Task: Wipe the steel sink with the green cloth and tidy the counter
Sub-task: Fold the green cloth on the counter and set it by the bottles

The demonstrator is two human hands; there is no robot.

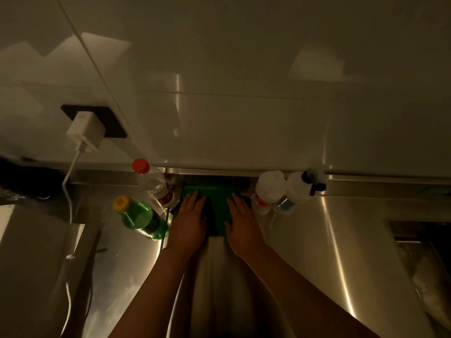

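At the back of the steel tabletop [317, 228], against the wall, the green cloth [220, 206] lies spread flat between a green bottle [140, 218] and a clear orange-capped bottle [152, 181] on one side and two white bottles [271, 189] on the other. The left hand [189, 223] and right hand [242, 228] press down on it, fingers [194, 200] straight and flat, gripping nothing.

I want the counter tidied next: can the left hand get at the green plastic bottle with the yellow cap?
Probably yes. The left hand lies flat on the green cloth, holding nothing, and the green plastic bottle with the yellow cap stands close beside it with nothing between them.
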